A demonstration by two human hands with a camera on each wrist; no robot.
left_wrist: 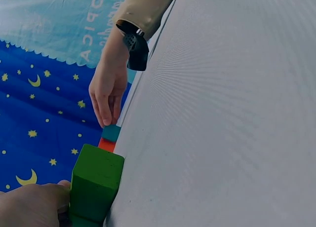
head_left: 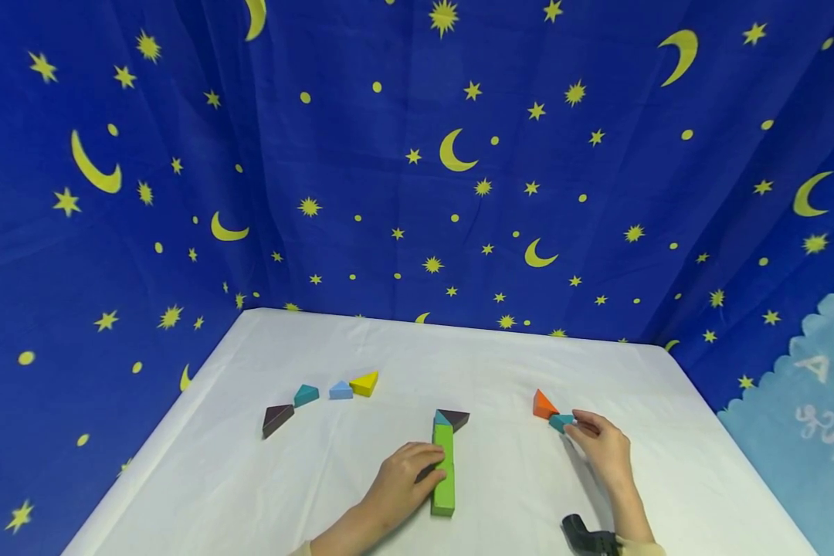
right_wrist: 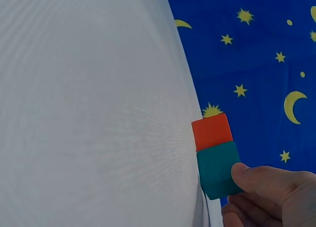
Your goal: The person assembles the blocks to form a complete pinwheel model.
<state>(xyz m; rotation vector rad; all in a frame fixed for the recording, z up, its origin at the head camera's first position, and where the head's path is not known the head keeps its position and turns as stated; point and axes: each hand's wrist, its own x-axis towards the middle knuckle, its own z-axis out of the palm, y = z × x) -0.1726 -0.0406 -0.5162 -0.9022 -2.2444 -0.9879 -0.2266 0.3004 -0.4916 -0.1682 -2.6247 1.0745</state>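
Two green blocks lie end to end in a column, with a small teal block and a dark triangular block at the far end. My left hand is against the column's left side. Between its thumb and fingers it holds another dark block, mostly hidden by the hand. My right hand pinches a teal triangular block, thumb on one face in the right wrist view. That block meets an orange triangular block.
On the left of the white-covered table lie a dark triangular block, a teal one, a light blue one and a yellow one. A blue star-patterned curtain hangs behind.
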